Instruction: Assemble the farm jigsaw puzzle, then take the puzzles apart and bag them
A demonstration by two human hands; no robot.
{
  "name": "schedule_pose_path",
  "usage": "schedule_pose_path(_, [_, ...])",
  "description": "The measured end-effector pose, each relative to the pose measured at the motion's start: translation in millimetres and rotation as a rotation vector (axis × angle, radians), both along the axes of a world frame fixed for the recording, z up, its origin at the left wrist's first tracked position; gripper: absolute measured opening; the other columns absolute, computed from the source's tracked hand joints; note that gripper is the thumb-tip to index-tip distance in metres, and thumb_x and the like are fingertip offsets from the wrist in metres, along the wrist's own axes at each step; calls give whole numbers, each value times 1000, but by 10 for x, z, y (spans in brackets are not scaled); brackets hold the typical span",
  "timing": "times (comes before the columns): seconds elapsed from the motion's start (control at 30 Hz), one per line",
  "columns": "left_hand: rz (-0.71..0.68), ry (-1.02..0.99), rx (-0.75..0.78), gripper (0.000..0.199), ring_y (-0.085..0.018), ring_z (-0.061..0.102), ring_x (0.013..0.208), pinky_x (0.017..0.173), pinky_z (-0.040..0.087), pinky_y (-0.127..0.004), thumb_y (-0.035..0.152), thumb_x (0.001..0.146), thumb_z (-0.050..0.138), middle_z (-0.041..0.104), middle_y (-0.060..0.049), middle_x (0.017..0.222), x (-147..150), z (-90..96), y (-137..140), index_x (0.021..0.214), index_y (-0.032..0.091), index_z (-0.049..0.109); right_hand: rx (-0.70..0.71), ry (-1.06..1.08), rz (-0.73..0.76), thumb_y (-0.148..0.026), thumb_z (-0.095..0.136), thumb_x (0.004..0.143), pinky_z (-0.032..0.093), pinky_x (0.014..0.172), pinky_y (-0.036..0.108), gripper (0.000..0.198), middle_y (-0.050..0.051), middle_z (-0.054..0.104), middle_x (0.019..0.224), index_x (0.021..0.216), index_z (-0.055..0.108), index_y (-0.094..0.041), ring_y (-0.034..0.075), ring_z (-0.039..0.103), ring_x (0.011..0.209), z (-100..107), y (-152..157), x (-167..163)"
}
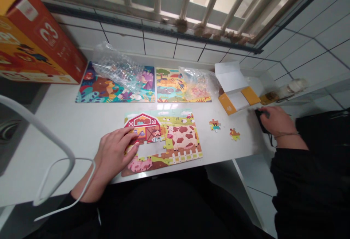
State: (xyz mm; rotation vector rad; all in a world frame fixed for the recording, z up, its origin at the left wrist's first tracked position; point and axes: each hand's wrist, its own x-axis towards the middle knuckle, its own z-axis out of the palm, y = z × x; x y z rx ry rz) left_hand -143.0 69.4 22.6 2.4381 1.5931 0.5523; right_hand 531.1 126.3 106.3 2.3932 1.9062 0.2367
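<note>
In the head view, a farm jigsaw puzzle (182,137) with a red barn, a spotted cow and a pig lies before me. White tabletop shows through a gap below the barn. My left hand (116,153) rests over the puzzle's left side, palm down, fingers stretched out and holding nothing. Two loose puzzle pieces, one with teal on it (214,125) and one with a hen-like picture (234,134), lie apart to the right. At the table's right end, my right hand (279,123) has its fingers curled on a small black object (259,120), whose kind I cannot make out.
Behind are a purple-dragon picture board (112,89) and a savanna puzzle (166,89), partly under clear plastic bags (120,67). An opened yellow-and-white box (232,89) stands right, an orange box (51,42) left. A white cable (62,147) arches at left, near my forearm.
</note>
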Motion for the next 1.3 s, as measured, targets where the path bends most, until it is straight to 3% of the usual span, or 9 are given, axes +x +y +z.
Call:
schedule_pose_path(0.2, [-4,2,-7,29,-35,69,126,105,51,-53,45,102,60,73,-11,142,12,22,-2,121,27,72,-14,167,247,-32,62,103,51,107,42,27,16,77,122,121,73,-17,31,70,117,-265,-160,-1145])
schedule_pose_path(0.37, [8,10,-17,28,-35,67,130,109,49,-53,44,102,60,72,-10,144,23,29,-22,122,27,71,-67,174,56,-60,72,97,56,81,41,55,16,78,112,131,64,-17,34,75,99,-450,-337,-1892])
schedule_pose_path(0.63, [10,20,-26,27,-33,66,132,110,47,-53,42,105,58,71,-10,146,42,63,-60,124,26,69,-79,255,-9,-45,74,94,56,81,39,46,15,77,115,131,60,-20,31,76,100,-513,-424,-2001])
schedule_pose_path(0.73, [5,31,-26,28,-34,65,134,110,46,-53,41,106,58,70,-10,147,36,70,-71,127,26,68,-34,317,41,-42,73,92,59,86,42,52,14,76,118,137,57,-22,32,75,103,-489,-470,-2059])
schedule_pose_path(0.9, [-4,27,-31,29,-34,64,134,109,46,-52,39,105,59,69,-11,150,36,79,-75,129,26,69,20,504,460,-28,73,88,59,105,54,56,17,71,132,142,56,-22,36,70,120,-431,-539,-2417])
schedule_pose_path(1.0, [0,27,-30,28,-34,65,133,109,46,-52,39,105,60,69,-11,150,41,85,-73,128,25,69,-66,640,786,-11,65,89,56,113,56,57,12,71,140,143,57,-26,33,66,132,-428,-550,-2712])
schedule_pose_path(1.07, [2,27,-26,28,-33,65,132,109,46,-52,40,106,59,69,-11,149,41,83,-74,128,25,68,-106,689,898,-4,58,91,55,117,55,59,8,69,146,144,57,-29,30,64,138,-432,-551,-2861])
schedule_pose_path(1.2, [-10,31,-25,28,-33,64,135,110,46,-52,39,106,59,69,-11,150,28,64,-78,128,25,68,-21,714,778,-6,52,101,59,110,55,45,10,71,139,139,60,-28,30,66,130,-401,-586,-2991])
schedule_pose_path(1.3, [-7,28,-34,29,-33,63,137,111,45,-52,39,105,59,68,-11,151,22,59,-79,129,26,68,3,720,692,-19,64,103,62,102,55,35,12,71,131,137,60,-28,32,69,119,-380,-654,-3053])
